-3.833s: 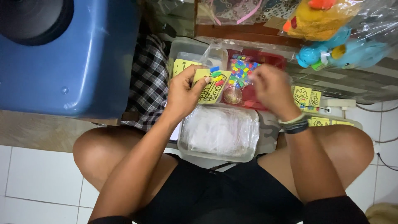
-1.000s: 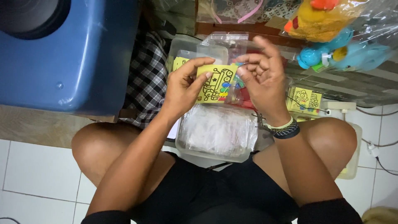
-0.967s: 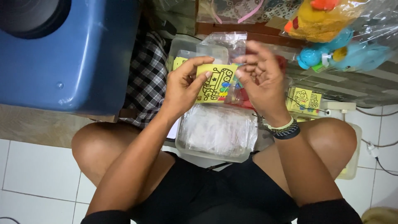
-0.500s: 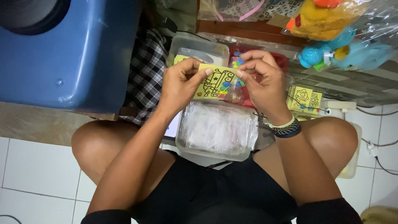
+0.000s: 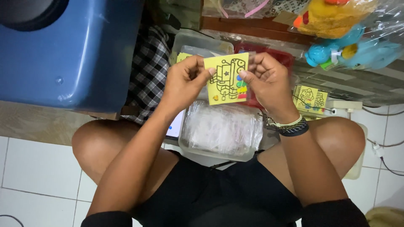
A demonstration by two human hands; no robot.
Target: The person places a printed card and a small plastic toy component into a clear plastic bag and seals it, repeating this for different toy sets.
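A big blue tub (image 5: 71,50) sits far left. The left hand (image 5: 183,84) pinches the yellow picture card (image 5: 227,78) by its edge, and the right hand (image 5: 267,82) pinches its other side. The card is up above a clear box of little bags (image 5: 221,130), not yet in a bag.

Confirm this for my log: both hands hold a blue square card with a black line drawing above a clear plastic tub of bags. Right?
Not quite. In the head view the square card is yellow, not blue. The left hand and right hand do hold it above the clear plastic tub.
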